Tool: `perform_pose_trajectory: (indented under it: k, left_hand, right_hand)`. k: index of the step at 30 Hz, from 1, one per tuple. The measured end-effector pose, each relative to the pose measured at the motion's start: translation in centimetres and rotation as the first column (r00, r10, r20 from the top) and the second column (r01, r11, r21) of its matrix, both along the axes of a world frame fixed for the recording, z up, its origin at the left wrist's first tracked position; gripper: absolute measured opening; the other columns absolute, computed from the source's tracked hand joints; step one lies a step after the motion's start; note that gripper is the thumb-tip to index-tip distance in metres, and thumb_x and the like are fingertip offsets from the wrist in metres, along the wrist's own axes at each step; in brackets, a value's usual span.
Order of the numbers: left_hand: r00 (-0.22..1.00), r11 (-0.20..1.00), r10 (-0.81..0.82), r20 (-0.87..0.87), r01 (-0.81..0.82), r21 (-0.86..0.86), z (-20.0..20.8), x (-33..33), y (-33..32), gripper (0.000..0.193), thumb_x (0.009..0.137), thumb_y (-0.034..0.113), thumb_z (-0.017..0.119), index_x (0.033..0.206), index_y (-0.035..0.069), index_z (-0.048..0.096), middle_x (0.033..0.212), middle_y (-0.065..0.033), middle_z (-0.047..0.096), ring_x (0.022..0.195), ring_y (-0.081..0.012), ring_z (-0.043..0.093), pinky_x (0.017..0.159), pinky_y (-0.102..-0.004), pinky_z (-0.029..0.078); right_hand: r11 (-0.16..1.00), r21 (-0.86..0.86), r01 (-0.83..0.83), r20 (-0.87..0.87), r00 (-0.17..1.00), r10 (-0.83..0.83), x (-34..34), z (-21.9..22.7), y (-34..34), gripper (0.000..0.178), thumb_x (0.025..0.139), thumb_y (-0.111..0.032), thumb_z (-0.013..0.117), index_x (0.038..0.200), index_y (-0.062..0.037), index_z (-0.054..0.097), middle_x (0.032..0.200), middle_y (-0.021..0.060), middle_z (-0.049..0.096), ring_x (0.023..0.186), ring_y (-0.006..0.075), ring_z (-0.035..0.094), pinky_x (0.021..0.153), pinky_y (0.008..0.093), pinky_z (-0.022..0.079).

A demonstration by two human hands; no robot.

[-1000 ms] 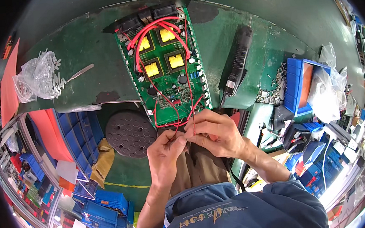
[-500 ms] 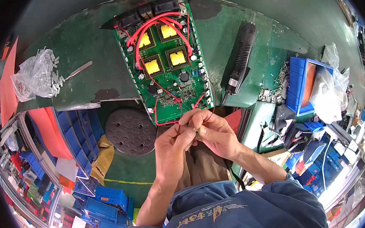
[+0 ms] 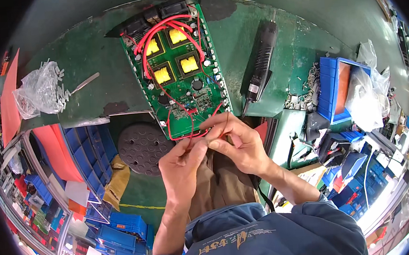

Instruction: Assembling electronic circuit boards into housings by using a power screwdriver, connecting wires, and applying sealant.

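A green circuit board (image 3: 180,125) lies on the bench before me, its near end at my fingers. Yellow-wound transformers (image 3: 162,75), thick red cables (image 3: 168,22) and thin red wires run over it. Just off its near edge, my left hand (image 3: 183,164) is closed in a pinch on a thin wire. Close beside it, my right hand (image 3: 238,144) pinches a thin dark wire (image 3: 226,126) that loops up by its fingers. The fingertips of both hands nearly meet. The wire ends between them are too small to make out.
An electric screwdriver (image 3: 261,59) lies right of the board. Farther right are small loose parts (image 3: 306,96) and a blue bin (image 3: 330,90) with plastic bags. At left lie a bag of small parts (image 3: 43,89) and tweezers (image 3: 85,82). A round black stool (image 3: 144,148) stands below the bench.
My hands have drawn slightly apart, the left one shifting left, and the right fingers have spread higher along the wire. The whole bench appears shifted a little left in view.
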State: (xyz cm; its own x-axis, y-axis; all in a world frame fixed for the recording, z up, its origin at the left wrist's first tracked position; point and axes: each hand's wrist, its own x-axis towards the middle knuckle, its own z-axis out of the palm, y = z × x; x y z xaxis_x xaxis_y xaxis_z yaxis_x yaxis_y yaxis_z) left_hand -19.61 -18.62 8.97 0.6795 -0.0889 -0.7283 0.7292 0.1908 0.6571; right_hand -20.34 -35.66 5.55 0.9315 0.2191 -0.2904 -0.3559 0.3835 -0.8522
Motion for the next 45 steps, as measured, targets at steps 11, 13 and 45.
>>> perform_pose_trajectory:
  k: [11, 13, 45]
  left_hand:
    - [0.781, 0.738, -0.463, 0.419, 0.078, 0.670, 0.3, -2.1, -0.7, 0.012, 0.091, 0.005, 0.076, 0.102, 0.000, 0.073, 0.070, -0.0024, 0.048, 0.062, -0.0097, 0.041, 0.057, -0.0273, 0.035]
    - [0.787, 0.749, -0.455, 0.417, 0.085, 0.657, 0.4, -2.2, -1.1, 0.011, 0.092, 0.005, 0.075, 0.100, -0.001, 0.073, 0.070, -0.0019, 0.049, 0.063, -0.0091, 0.041, 0.057, -0.0265, 0.036]
    - [0.970, 0.986, -0.086, 0.227, 0.115, -0.119, -1.5, -0.3, 1.9, 0.019, 0.098, 0.011, 0.071, 0.108, -0.005, 0.072, 0.086, 0.0044, 0.062, 0.076, -0.0021, 0.050, 0.068, -0.0195, 0.041]
  right_hand:
    - [0.823, -0.548, 0.146, 0.094, 0.989, -0.113, -3.1, 1.2, 1.7, 0.013, 0.092, 0.000, 0.072, 0.104, 0.0024, 0.067, 0.106, 0.0089, 0.068, 0.082, 0.0126, 0.066, 0.068, 0.0267, 0.053]
    - [0.785, -0.590, 0.188, 0.192, 0.977, -0.090, -3.2, 0.8, 1.6, 0.015, 0.091, 0.000, 0.071, 0.104, 0.0012, 0.064, 0.106, 0.0108, 0.066, 0.077, 0.0154, 0.066, 0.061, 0.0281, 0.054]
    - [0.729, -0.593, -0.342, 0.122, 0.857, 0.500, 4.6, 5.4, -2.2, 0.015, 0.097, -0.004, 0.067, 0.111, 0.0032, 0.069, 0.104, 0.0132, 0.070, 0.095, 0.0200, 0.069, 0.082, 0.0331, 0.055]
